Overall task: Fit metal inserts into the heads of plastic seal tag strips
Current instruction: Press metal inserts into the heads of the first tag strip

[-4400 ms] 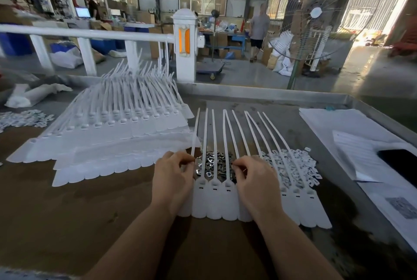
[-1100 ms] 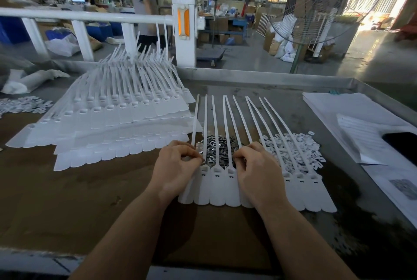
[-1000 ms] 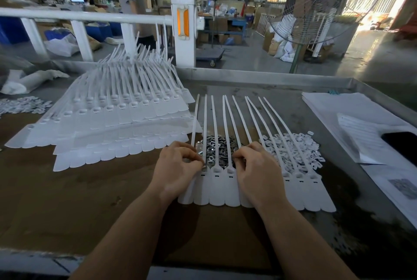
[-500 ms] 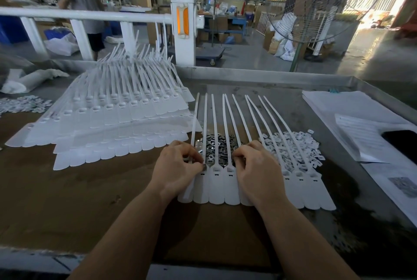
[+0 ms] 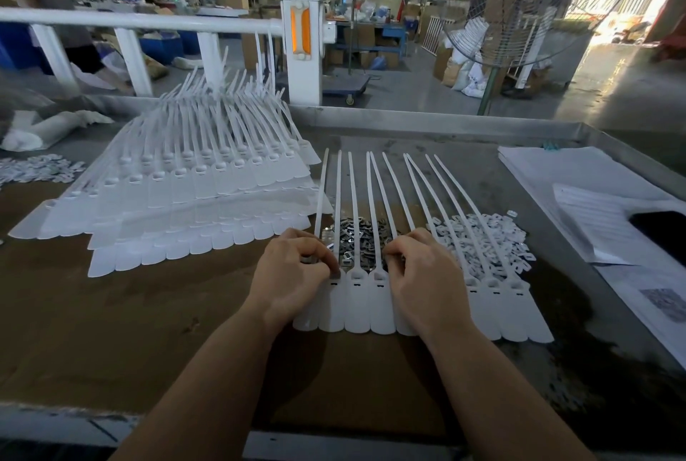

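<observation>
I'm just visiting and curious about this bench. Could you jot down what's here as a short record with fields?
Work piece: row of white tag strips lying flat
Left hand: pinching something small at a strip head
Right hand: fingers curled on the strips
Metal inserts: loose pile beneath the strips
White plastic bits: pile at right
Strip stack: at left
Papers: far right

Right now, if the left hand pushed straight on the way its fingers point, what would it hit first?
Probably the pile of metal inserts just beyond the left hand, under the strip tails. Depth is unclear; the fingertips may already be touching the nearest inserts.
</observation>
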Available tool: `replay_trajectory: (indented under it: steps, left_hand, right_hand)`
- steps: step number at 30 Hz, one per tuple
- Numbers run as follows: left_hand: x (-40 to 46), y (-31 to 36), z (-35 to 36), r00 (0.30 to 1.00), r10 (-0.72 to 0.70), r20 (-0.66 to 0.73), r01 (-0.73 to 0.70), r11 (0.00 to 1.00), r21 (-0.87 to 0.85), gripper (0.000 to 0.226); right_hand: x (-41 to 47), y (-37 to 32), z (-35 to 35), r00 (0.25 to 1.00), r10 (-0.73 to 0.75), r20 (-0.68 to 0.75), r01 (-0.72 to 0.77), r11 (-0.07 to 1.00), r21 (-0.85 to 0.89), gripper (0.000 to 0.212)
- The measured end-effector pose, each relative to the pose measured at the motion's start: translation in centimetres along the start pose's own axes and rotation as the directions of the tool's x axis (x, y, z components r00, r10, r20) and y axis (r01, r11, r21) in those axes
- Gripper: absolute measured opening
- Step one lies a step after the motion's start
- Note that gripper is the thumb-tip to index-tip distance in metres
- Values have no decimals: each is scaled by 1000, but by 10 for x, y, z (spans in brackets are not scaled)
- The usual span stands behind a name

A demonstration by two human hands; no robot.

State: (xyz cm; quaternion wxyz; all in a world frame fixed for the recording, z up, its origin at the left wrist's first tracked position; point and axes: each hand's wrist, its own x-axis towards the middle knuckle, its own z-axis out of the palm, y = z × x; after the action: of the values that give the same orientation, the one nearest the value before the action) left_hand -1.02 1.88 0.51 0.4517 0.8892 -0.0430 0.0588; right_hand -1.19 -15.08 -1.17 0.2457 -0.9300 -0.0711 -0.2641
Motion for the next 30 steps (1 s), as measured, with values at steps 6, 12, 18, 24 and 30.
replay_trajectory:
  steps: [6,12,18,24,30]
  left_hand:
    - [0,-1,0,1000,-1,9,1,1000,-3,37]
    - [0,-2,1,999,1,-42,-2,1000,-29,35]
    - [-1,-2,1,999,8,-47,-9,1000,-18,31]
    - [1,-4,4,995,49,-86,-48,999,19,12]
    - [9,-1,9,986,95,-140,-75,987,141,8]
  right_hand:
    - [0,1,1,1000,1,3,-1,1000,0,12]
    - [0,1,1,1000,-3,1,3,1000,1,13]
    - [-1,0,2,1000,-10,-2,10,1000,-4,13]
    - [-1,-2,2,1000,-3,-6,3,1000,14,12]
    - [-1,-5,-1,1000,8,24,-8,1000,-9,13]
